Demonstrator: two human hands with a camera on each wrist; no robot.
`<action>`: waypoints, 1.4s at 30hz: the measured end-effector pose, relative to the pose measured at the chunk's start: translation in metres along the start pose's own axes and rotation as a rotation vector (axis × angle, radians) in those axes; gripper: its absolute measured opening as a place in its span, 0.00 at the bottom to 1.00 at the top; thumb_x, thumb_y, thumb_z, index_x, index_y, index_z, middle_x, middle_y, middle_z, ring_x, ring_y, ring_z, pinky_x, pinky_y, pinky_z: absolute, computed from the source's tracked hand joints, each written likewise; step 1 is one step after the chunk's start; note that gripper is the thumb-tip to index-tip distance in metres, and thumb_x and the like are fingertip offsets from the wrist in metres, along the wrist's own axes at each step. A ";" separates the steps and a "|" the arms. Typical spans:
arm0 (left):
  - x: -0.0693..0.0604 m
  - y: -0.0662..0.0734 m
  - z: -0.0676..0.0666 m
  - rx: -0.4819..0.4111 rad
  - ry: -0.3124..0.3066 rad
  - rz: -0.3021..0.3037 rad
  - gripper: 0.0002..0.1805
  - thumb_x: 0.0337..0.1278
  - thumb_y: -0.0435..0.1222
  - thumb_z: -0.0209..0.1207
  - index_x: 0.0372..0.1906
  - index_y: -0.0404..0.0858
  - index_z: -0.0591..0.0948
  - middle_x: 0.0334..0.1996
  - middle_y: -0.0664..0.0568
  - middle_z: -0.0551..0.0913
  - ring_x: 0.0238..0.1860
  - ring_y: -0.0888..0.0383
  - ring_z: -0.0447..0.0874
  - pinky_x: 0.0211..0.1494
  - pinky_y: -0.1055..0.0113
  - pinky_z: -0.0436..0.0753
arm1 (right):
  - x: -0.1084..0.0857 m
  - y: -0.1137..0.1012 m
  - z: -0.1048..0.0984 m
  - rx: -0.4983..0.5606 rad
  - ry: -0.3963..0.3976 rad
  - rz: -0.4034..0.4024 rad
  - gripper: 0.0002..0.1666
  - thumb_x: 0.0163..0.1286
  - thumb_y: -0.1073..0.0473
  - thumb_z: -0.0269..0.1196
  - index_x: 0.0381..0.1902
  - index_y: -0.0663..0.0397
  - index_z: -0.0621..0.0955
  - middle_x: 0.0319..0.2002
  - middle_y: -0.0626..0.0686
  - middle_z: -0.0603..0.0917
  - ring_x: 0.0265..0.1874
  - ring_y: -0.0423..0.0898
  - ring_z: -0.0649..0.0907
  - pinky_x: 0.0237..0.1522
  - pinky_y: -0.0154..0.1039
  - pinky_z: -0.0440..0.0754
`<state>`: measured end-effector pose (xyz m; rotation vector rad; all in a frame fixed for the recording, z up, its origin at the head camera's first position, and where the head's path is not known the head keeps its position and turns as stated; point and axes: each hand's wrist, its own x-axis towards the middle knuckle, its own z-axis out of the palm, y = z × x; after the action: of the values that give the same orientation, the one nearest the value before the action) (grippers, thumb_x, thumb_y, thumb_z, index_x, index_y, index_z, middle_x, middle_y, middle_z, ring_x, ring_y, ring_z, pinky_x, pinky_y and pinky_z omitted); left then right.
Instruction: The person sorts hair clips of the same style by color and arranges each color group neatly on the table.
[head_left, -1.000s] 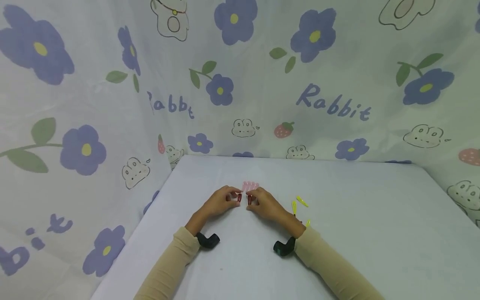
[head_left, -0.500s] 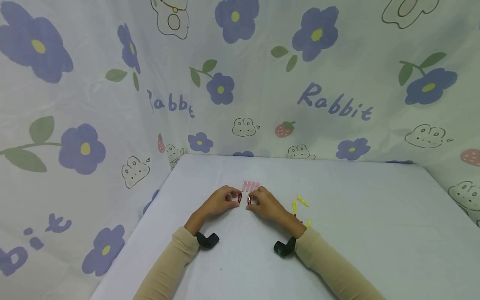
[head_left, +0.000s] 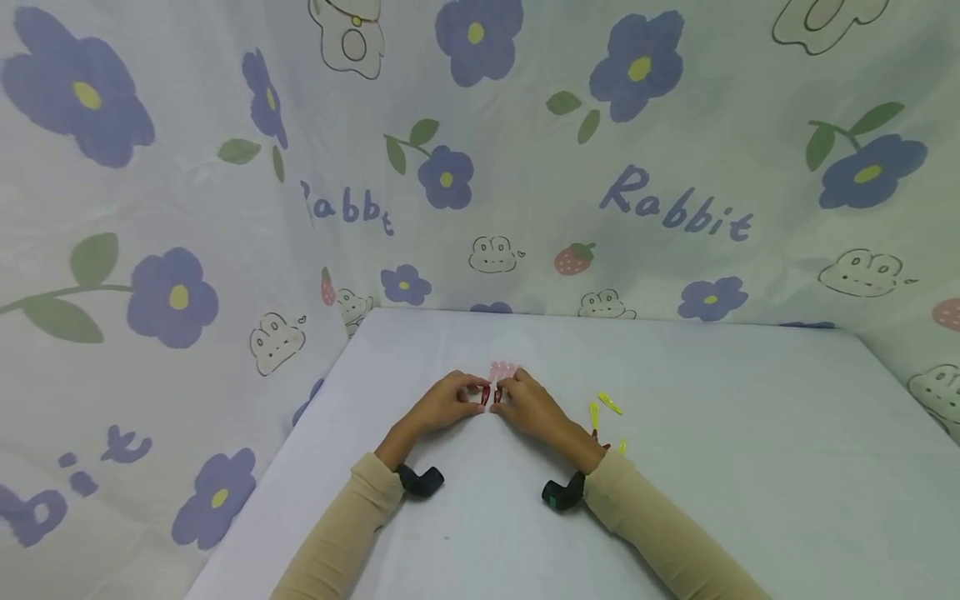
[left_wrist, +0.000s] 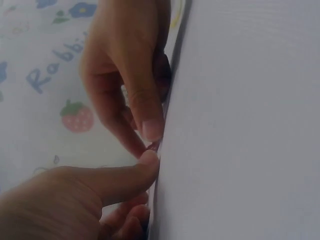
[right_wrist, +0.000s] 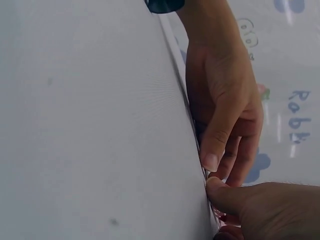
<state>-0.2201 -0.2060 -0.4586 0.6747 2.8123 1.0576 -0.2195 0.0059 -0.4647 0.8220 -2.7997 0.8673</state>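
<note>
pinching a dark red clip (head_left: pixel 486 395) in the left hand (head_left: pixel 444 402) and a second red clip (head_left: pixel 497 395) in the right hand (head_left: pixel 534 406), a person works at a white table (head_left: pixel 712 467), fingertips near one another. the pair sits side by side, a narrow gap between, just on the near side of a row of pink clips (head_left: pixel 501 368) partly hidden by the right hand. yellow clips (head_left: pixel 611 403) lie scattered near the right wrist. the step in hand appears to be lining up the red pair; the next move likely calls for closing the gap evenly, then loosening each pinch without knocking either askew.
</note>
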 end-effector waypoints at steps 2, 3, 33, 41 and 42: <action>0.001 0.001 0.001 0.005 0.002 -0.013 0.24 0.59 0.38 0.68 0.61 0.42 0.81 0.47 0.46 0.80 0.35 0.63 0.74 0.41 0.69 0.75 | 0.000 0.000 0.000 -0.001 0.000 0.011 0.23 0.64 0.51 0.71 0.51 0.61 0.83 0.33 0.49 0.71 0.30 0.41 0.70 0.32 0.33 0.68; 0.001 0.001 0.002 0.008 0.005 -0.016 0.23 0.59 0.37 0.68 0.61 0.42 0.81 0.47 0.46 0.80 0.35 0.62 0.74 0.41 0.69 0.75 | 0.001 0.000 -0.001 0.002 0.001 0.014 0.23 0.64 0.51 0.71 0.51 0.61 0.83 0.33 0.49 0.71 0.30 0.41 0.70 0.32 0.33 0.68; 0.002 0.005 0.008 0.049 0.075 -0.065 0.24 0.59 0.38 0.69 0.61 0.43 0.81 0.44 0.48 0.80 0.34 0.62 0.73 0.38 0.70 0.74 | 0.002 -0.001 0.002 0.019 0.029 0.026 0.23 0.64 0.51 0.71 0.51 0.60 0.82 0.34 0.51 0.74 0.30 0.42 0.72 0.32 0.34 0.71; 0.002 0.003 0.009 0.048 0.085 -0.058 0.24 0.59 0.39 0.69 0.61 0.44 0.81 0.44 0.49 0.81 0.34 0.62 0.73 0.39 0.69 0.74 | 0.002 0.001 0.004 0.011 0.041 0.024 0.23 0.64 0.49 0.71 0.50 0.59 0.83 0.34 0.50 0.74 0.30 0.41 0.72 0.32 0.34 0.71; 0.003 0.003 0.010 0.052 0.085 -0.061 0.24 0.59 0.39 0.69 0.61 0.44 0.81 0.44 0.49 0.81 0.34 0.62 0.73 0.39 0.69 0.74 | 0.003 0.002 0.004 0.010 0.046 0.023 0.23 0.64 0.49 0.71 0.50 0.59 0.83 0.33 0.50 0.74 0.30 0.41 0.72 0.31 0.34 0.71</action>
<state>-0.2194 -0.1971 -0.4637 0.5577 2.9215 1.0309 -0.2223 0.0033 -0.4685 0.7623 -2.7731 0.8923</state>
